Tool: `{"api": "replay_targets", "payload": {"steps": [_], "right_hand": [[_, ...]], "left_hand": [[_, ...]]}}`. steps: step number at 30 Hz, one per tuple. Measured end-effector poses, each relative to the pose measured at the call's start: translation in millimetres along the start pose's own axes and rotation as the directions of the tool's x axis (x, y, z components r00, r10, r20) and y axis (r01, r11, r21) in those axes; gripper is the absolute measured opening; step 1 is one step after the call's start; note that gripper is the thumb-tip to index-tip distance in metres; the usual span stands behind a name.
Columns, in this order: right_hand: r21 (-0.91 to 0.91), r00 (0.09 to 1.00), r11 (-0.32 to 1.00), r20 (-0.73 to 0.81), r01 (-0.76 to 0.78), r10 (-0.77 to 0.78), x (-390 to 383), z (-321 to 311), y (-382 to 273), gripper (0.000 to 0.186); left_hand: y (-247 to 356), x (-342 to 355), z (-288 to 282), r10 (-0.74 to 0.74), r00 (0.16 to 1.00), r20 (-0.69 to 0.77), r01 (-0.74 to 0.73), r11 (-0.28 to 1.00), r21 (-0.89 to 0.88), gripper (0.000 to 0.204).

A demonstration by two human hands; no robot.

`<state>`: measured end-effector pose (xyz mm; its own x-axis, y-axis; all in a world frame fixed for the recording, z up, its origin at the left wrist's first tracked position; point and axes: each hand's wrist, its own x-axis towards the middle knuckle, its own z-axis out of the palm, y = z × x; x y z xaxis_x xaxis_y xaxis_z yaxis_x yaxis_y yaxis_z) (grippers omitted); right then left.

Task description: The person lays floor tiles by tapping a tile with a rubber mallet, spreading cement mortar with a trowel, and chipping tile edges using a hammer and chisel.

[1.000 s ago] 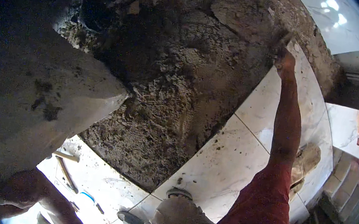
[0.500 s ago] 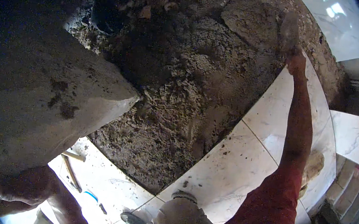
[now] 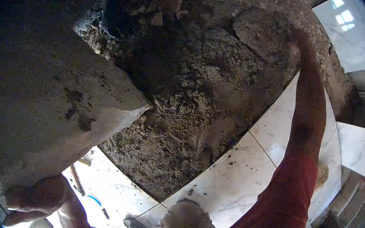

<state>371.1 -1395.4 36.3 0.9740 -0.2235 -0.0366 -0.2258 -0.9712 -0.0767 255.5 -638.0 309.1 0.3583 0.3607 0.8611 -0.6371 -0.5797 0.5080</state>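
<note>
My left hand [image 3: 37, 196] is at the lower left, its fingers closed on the near edge of a large grey tile [image 3: 76, 97] smeared with mortar. The tile is tilted, and one corner juts over a rough bed of wet mortar [image 3: 181, 127]. My right arm reaches far forward over the white floor tiles. At the far right of the bed, my right hand [image 3: 299, 44] is down by a smoothed mound of mortar [image 3: 261, 30]. Shadow and blur hide its fingers and anything in them.
White marbled floor tiles [image 3: 225, 177] border the mortar at right and front. A dark bucket [image 3: 117, 16] and rubble pieces [image 3: 170, 4] stand at the far left. Another glossy tile [image 3: 353, 34] is at the far right. A wooden-handled tool [image 3: 77, 179] lies beside the grey tile.
My right hand has drawn slightly nearer, its forearm now covering more of the bed's right edge. The view has shifted slightly. My left hand keeps its grip on the tile.
</note>
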Motion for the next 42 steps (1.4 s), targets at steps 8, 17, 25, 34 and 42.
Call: {"api": "replay_targets", "payload": {"steps": [8,17,25,34,42], "right_hand": [[-0.445,0.957,0.848,-0.093,-0.287,0.276,-58.8,-5.5,-9.0,0.043],[0.039,0.965,0.974,-0.131,-0.225,0.228,-64.0,-6.2,-30.4,0.043],[-0.322,0.958,0.94,-0.216,0.114,-0.191,-118.2,21.8,-38.2,0.05],[0.599,0.766,0.479,0.539,-0.642,0.352,-113.4,58.2,3.9,0.048],[0.916,0.814,-0.203,0.4,-0.346,0.42,-213.1,-24.3,-193.8,0.043]], "left_hand": [[4.7,-2.3,-1.6,-0.022,1.0,-0.02,0.023,1.0,0.006,0.062],[0.5,-7.3,-3.3,-0.122,0.991,-0.047,0.121,0.992,-0.021,0.062],[2.6,-12.3,-0.7,-0.306,0.952,-0.032,0.293,0.934,-0.203,0.062],[-41.2,-31.6,-54.5,-0.684,0.639,0.351,0.668,0.268,-0.694,0.05],[-89.9,-50.3,-103.1,-0.676,0.533,0.509,0.51,-0.223,-0.831,0.044]]}}
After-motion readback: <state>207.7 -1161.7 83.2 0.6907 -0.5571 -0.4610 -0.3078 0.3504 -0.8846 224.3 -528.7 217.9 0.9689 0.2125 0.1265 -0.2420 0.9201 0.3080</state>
